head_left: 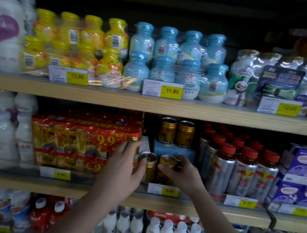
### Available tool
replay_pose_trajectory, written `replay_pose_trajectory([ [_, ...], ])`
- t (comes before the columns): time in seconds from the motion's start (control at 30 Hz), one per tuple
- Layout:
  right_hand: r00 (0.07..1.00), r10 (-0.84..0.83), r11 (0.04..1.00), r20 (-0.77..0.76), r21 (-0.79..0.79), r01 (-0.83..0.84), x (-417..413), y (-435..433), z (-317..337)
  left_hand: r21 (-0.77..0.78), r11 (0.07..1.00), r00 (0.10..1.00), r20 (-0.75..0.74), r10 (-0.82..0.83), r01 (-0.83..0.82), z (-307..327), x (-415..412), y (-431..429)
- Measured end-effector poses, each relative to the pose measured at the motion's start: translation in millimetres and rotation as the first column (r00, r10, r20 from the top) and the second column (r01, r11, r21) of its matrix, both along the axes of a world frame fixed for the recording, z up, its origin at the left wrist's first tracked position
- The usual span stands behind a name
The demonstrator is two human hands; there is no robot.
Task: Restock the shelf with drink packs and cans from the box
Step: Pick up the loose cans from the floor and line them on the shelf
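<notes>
Right hand (181,171) fingers curled around gold can (166,168); left hand (123,164) fingers wrapped on red drink pack (84,141) corner.

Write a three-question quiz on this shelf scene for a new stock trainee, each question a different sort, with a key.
1. True or false: the right hand grips a gold can on the middle shelf.
2. Multiple choice: what stands directly right of the gold cans on that shelf? A) yellow bottles B) red-capped bottles C) purple cartons
3. Fill in: two more gold cans stand behind, raised on a pale blue ____.

Key
1. True; the left hand is on the neighbouring can beside the red multipack.
2. B
3. Box
</notes>
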State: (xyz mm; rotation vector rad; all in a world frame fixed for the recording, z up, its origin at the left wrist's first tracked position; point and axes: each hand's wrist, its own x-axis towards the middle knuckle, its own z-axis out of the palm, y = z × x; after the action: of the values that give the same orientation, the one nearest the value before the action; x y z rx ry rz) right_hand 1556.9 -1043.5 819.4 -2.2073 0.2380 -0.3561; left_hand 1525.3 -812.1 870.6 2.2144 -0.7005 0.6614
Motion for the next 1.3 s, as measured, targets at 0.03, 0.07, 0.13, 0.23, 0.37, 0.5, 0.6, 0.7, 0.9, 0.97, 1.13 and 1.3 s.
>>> replay_pose_trajectory([
  [0.03,1.0,0.008,1.0,0.001,0.015,-0.008,-5,-1,2,0.003,1.0,1.0,0.004,-0.01,0.01,1,0,-2],
  [0.07,1.0,0.012,1.0,0.022,0.009,-0.012,-11,-1,4,0.004,1.0,1.0,0.012,-0.025,0.025,1,1,-5],
  [0.13,0.996,-0.007,0.999,0.085,-0.031,0.009,-25,-6,6,-0.016,0.996,0.996,0.017,-0.082,0.083,3,1,-13],
  [0.23,0.984,-0.069,0.997,0.165,-0.013,0.072,-58,-19,10,-0.049,0.986,0.987,0.006,-0.16,0.16,5,-2,-34],
  [0.37,0.943,-0.198,0.977,0.269,-0.03,0.213,-128,-35,25,-0.092,0.944,0.948,-0.02,-0.319,0.316,-2,-15,-76],
  [0.5,0.874,-0.361,0.926,0.326,0.015,0.377,-204,-52,33,-0.129,0.843,0.843,-0.076,-0.533,0.521,-11,-42,-130],
  [0.6,0.789,-0.508,0.85,0.345,0.05,0.525,-268,-62,33,-0.146,0.731,0.725,-0.099,-0.682,0.667,-18,-73,-171],
  [0.7,0.679,-0.643,0.744,0.356,0.077,0.664,-335,-67,28,-0.167,0.63,0.619,-0.115,-0.777,0.759,-27,-113,-207],
  [0.9,0.474,-0.808,0.536,0.349,0.103,0.838,-461,-61,12,-0.208,0.423,0.401,-0.141,-0.905,0.882,-39,-199,-252],
  [0.97,0.424,-0.842,0.482,0.334,0.112,0.869,-495,-59,1,-0.224,0.374,0.339,-0.181,-0.923,0.9,-46,-226,-261],
  [1.13,0.371,-0.892,0.412,0.258,0.125,0.903,-557,-58,-44,-0.174,0.33,0.292,-0.212,-0.933,0.928,-85,-276,-281],
  [1.3,0.361,-0.919,0.382,0.157,0.136,0.914,-591,-62,-109,-0.121,0.354,0.3,-0.322,-0.898,0.928,-145,-305,-286],
])
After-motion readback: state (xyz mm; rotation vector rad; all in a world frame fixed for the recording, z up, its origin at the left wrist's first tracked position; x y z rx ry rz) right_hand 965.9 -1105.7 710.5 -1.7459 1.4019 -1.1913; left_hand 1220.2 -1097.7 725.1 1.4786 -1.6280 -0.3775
